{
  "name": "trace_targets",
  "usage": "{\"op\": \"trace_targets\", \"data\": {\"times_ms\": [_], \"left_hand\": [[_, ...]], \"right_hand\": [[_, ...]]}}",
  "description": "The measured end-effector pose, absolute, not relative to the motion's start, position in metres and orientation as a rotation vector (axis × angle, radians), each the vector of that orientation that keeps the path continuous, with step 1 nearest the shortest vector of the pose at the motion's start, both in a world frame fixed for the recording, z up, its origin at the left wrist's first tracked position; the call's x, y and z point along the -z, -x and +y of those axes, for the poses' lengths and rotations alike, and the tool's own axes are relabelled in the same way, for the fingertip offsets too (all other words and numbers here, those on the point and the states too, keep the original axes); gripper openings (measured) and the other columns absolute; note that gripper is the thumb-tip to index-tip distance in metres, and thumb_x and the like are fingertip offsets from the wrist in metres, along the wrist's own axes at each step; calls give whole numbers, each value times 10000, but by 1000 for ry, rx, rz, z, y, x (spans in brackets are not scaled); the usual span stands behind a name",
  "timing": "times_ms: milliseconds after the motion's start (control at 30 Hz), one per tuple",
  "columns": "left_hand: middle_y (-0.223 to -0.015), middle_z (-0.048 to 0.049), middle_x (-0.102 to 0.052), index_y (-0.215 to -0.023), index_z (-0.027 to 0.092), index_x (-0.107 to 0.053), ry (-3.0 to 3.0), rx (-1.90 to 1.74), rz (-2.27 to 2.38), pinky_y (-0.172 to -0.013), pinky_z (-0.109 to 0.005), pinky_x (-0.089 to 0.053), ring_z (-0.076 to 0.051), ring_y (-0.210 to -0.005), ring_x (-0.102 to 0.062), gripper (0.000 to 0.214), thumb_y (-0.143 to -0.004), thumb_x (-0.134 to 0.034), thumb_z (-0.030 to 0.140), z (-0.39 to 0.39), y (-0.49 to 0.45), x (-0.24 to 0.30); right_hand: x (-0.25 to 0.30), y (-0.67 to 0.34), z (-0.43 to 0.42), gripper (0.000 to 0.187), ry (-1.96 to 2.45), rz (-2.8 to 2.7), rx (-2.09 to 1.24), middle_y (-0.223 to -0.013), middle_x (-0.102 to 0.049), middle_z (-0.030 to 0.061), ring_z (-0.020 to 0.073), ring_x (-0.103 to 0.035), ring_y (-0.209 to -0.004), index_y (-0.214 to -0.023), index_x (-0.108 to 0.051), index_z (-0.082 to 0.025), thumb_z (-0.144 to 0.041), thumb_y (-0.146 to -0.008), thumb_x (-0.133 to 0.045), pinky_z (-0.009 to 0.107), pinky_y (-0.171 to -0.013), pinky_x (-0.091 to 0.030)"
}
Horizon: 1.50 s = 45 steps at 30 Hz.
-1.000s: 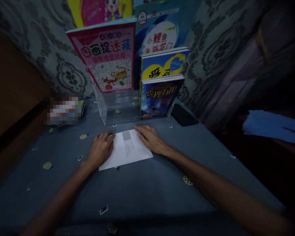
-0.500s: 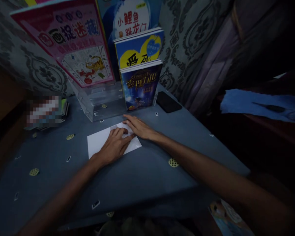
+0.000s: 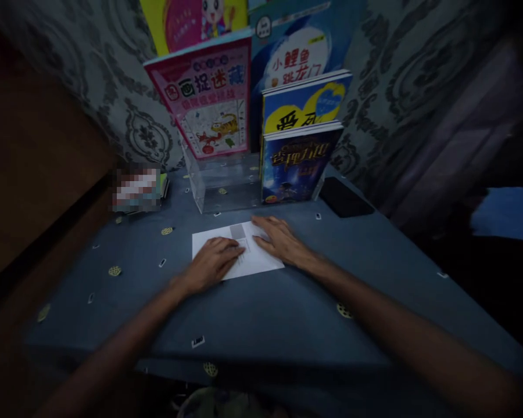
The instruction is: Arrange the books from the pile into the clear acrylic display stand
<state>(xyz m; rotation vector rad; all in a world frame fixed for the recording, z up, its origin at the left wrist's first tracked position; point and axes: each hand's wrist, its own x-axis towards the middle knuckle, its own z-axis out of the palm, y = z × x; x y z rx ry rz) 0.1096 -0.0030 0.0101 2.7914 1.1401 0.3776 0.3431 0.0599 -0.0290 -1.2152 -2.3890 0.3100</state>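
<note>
Under the left hand [image 3: 211, 261] and the right hand [image 3: 281, 239], both laid flatly with loose fingers, white paper [image 3: 253, 264] lies on the blue-grey cloth [image 3: 270, 325]. Its long axis goes left to right, the right end slightly farther; its grey block is at the far edge. Behind it stand the clear rack [image 3: 229, 200] and upright books [image 3: 298, 165], then patterned wall covering [image 3: 146, 136].

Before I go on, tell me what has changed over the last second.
The left hand slid rightward across the white sheet, close to the right hand, then drew back partway left. No grasp or release shows. The right hand stayed at the sheet's right side; the books and phone stayed put.
</note>
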Motion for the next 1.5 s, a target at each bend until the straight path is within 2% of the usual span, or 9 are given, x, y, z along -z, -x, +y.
{"op": "trace_targets", "data": {"times_ms": [133, 300, 433, 633, 800, 933, 1133, 1300, 1500], "left_hand": [[-1220, -136, -639, -1271, 165, -611, -2688, -405, 1505, -933, -440, -470, -259, -1097, -585, 369, -1007, -371, 257, 10, -49, -6], [-1199, -116, -662, -1252, 170, -624, -2681, -495, 1484, -897, -425, -465, -248, -1052, -601, 349, -1003, -397, 260, -15, -20, -1], [-1143, -97, -684, -1239, 193, -635, -2695, -568, 1387, -870, -409, -465, -226, -987, -614, 328, -998, -415, 229, -58, -26, 0], [-1120, -109, -673, -1260, 205, -629, -2706, -518, 1242, -885, -411, -487, -232, -1014, -604, 346, -988, -415, 207, -91, -54, -6], [-1039, -106, -660, -1227, 178, -625, -2751, -519, 1213, -849, -392, -513, -224, -961, -596, 311, -991, -429, 224, -79, -92, -7], [-1139, -110, -649, -1198, 187, -618, -2779, -544, 1307, -944, -428, -497, -239, -1073, -587, 282, -983, -438, 212, -69, -113, -2], [-1203, -103, -662, -1167, 173, -621, -2818, -522, 1400, -992, -410, -497, -235, -1118, -611, 239, -971, -488, 210, -66, -118, 6], [-1275, -143, -626, -1178, 167, -586, -2911, -228, 1408, -971, -421, -527, -259, -1190, -599, 254, -960, -461, 138, -61, -120, -7], [-1244, -250, -627, -1314, 67, -503, -3026, 310, 1303, -793, -400, -589, -329, -1120, -641, 541, -786, -476, -46, -52, -145, -28]], "right_hand": [[28, -340, 58, 508, 1249, -2426, -255, -1328, -614, 141, 310, -533, -1230, -1391, -488, -146, -342, -924, -453, 476, -1050, -391], [23, -329, 45, 492, 1334, -2468, -113, -1332, -612, 178, 343, -528, -1240, -1346, -526, -116, -375, -938, -432, 517, -1037, -371], [17, -322, 39, 467, 1376, -2489, -89, -1356, -598, 178, 318, -524, -1255, -1327, -539, -96, -339, -941, -436, 486, -1061, -352], [13, -322, 36, 403, 1357, -2498, -49, -1355, -604, 162, 307, -528, -1251, -1269, -588, -140, -316, -942, -430, 481, -1038, -362], [10, -317, 30, 358, 1333, -2523, 17, -1349, -603, 177, 317, -526, -1262, -1221, -612, -151, -269, -951, -408, 552, -1082, -315], [15, -298, 20, 417, 1142, -2520, -98, -1439, -517, 197, 298, -455, -1351, -1312, -558, -118, -211, -956, -361, 530, -1127, -321], [31, -298, 14, 576, 971, -2567, -333, -1575, -341, 151, 231, -248, -1482, -1484, -375, -133, -126, -907, -386, 449, -1182, -307], [33, -338, 15, 511, 1169, -2510, -296, -1541, -395, 175, 249, -299, -1463, -1461, -412, -101, -218, -969, -338, 460, -1180, -321], [31, -362, 4, 462, 1245, -2428, -193, -1474, -499, 147, 268, -436, -1388, -1381, -538, -155, -304, -988, -346, 502, -1142, -377]]}}
